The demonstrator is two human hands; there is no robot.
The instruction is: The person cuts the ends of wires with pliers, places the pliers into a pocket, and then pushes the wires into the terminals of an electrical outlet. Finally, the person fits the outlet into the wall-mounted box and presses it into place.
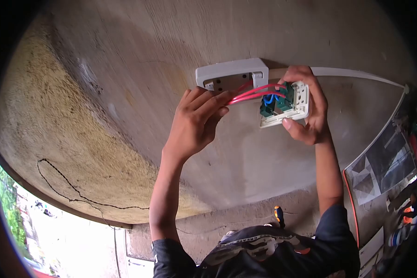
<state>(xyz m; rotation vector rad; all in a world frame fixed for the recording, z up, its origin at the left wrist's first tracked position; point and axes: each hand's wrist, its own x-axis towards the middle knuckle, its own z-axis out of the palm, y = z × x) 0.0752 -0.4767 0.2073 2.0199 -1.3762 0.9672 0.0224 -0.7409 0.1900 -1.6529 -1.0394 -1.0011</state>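
My right hand (312, 106) grips a white socket faceplate (302, 99) by its edges, its back turned toward me. Green modules (286, 98) and short blue wires (270, 99) show on that back. Several red wires (252, 95) run from the modules to my left hand (197, 116), whose fingers are pinched around them. Just behind the wires, a white surface-mounted wall box (231, 68) is fixed to the wall, open on the side facing down toward me. Part of the box's lower edge is hidden by my left fingers.
White trunking (347, 72) runs right from the box along the wall. A yellow and black screwdriver (278, 214) lies on the floor below. An orange cable (351, 204) and a clear plastic sheet (380, 171) are at right; a dark twisted wire (74, 190) hangs at left.
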